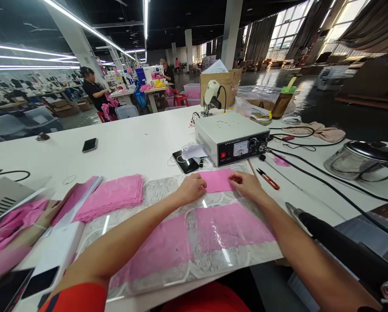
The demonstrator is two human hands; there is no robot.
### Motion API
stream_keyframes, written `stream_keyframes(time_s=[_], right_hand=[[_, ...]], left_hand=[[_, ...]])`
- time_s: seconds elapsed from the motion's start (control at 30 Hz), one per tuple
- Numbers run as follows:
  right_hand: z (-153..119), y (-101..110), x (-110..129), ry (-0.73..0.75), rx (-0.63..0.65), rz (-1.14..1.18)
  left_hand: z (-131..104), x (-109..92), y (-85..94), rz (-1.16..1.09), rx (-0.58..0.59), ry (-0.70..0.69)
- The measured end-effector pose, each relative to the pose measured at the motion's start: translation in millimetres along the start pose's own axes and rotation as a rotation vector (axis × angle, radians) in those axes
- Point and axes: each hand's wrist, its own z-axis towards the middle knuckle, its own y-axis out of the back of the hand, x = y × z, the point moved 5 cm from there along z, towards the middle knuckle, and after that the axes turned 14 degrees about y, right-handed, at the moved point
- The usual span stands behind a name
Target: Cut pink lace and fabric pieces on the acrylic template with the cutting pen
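A flat pink fabric piece (pixel 216 180) lies on a clear plastic mat (pixel 161 186) in front of me. My left hand (pixel 192 189) has its fingers closed at the piece's left edge. At the right edge, my right hand (pixel 246 184) pinches the same piece between thumb and fingers. Nearer to me, more pink fabric (pixel 233 225) shows through the mat. A stack of pink fabric pieces (pixel 111 197) sits to the left of my left hand. Orange-handled thread snips (pixel 268 178) rest just beyond my right hand.
A control box (pixel 233 138) with a dial and cables stands behind my hands, beside a dark phone (pixel 184 162). On the right are a lidded glass pot (pixel 359 162) and a dark metal-tipped tool (pixel 314 225). Another phone (pixel 89 145) lies left. Co-workers sit at farther tables.
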Motion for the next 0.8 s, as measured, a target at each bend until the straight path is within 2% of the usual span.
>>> stream_keyframes(time_s=[0.13, 0.3, 0.53, 0.8], right_hand=[[-1.6, -1.4, -1.8, 0.017, 0.017, 0.004], [-1.8, -2.3, -4.7, 0.026, 0.029, 0.003], [-2.8, -0.5, -2.0, 0.018, 0.034, -0.015], [-2.8, -0.8, -1.2, 0.018, 0.043, -0.018]], left_hand=[[16.5, 1.2, -4.7, 0.019, 0.084, 0.004], [23.6, 4.3, -6.4, 0.024, 0.154, -0.001], [22.3, -5.4, -2.7, 0.091, 0.172, -0.032], [10.6, -14.7, 3.2, 0.197, 0.212, -0.131]])
